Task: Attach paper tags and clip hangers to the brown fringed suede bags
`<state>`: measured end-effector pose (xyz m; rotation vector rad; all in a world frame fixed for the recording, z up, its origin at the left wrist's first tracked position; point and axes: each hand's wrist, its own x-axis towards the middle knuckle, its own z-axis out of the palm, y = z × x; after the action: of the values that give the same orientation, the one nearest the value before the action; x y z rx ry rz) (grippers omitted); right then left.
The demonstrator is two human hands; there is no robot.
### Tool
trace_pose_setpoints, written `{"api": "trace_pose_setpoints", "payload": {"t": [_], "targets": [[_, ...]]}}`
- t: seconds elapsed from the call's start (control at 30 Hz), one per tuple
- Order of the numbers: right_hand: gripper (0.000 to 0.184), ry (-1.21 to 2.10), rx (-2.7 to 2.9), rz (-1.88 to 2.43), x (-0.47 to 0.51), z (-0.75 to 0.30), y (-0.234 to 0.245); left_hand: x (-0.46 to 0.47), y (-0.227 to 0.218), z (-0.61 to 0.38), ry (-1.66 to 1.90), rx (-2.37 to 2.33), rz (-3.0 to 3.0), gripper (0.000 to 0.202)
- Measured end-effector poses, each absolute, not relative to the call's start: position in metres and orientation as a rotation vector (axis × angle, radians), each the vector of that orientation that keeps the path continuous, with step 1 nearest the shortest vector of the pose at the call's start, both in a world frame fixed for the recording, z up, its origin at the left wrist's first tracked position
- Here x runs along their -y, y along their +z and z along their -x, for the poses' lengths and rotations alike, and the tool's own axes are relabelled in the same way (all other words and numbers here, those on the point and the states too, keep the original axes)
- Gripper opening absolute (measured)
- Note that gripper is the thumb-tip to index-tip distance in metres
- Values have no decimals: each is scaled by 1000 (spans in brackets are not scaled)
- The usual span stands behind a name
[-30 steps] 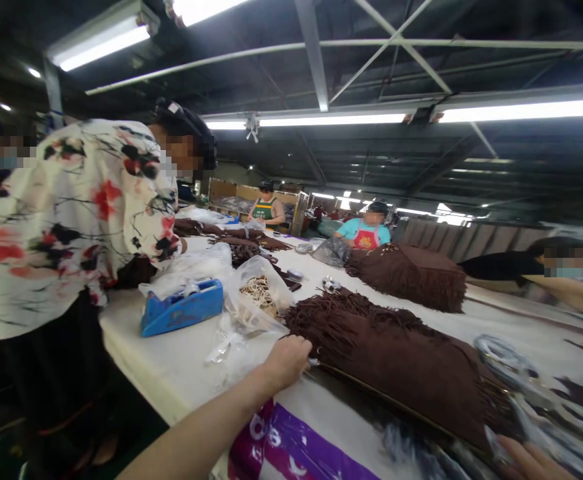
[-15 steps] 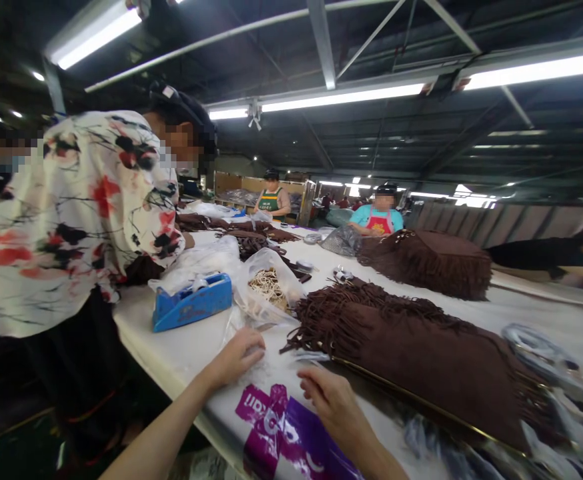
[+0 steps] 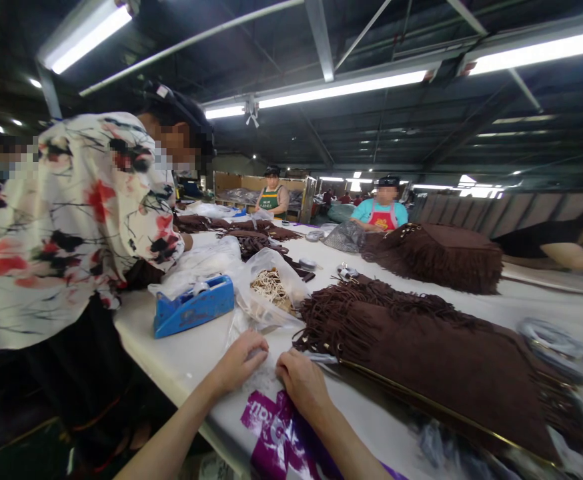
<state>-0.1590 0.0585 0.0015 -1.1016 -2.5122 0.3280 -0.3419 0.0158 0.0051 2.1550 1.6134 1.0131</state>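
At the bench's near edge both hands, left (image 3: 241, 361) and right (image 3: 301, 381), pinch a clear bag (image 3: 264, 380) flat beside the fringed bag (image 3: 421, 347), seemingly to open it.

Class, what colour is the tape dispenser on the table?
Blue; the tape dispenser shows clearly in the head view.

Fringed bag (image 3: 421, 353) right of both hands; tape dispenser (image 3: 194, 307) left, behind; rubber-band bag (image 3: 271, 290) between.
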Motion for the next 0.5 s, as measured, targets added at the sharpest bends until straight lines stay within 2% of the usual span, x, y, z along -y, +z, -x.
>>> {"api": "trace_pose_setpoints", "payload": {"t": [0.17, 0.33, 0.5], "targets": [[16, 228, 2574, 1091, -59, 148, 13, -15, 8, 340, 1013, -1603, -2176, 17], [14, 18, 2538, 1266, -62, 82, 31, -16, 7, 342, 962, -1630, -2224, 20], [18, -121, 2147, 1355, -46, -9, 42, -13, 15, 337, 950, -1739, -2378, 24]]}}
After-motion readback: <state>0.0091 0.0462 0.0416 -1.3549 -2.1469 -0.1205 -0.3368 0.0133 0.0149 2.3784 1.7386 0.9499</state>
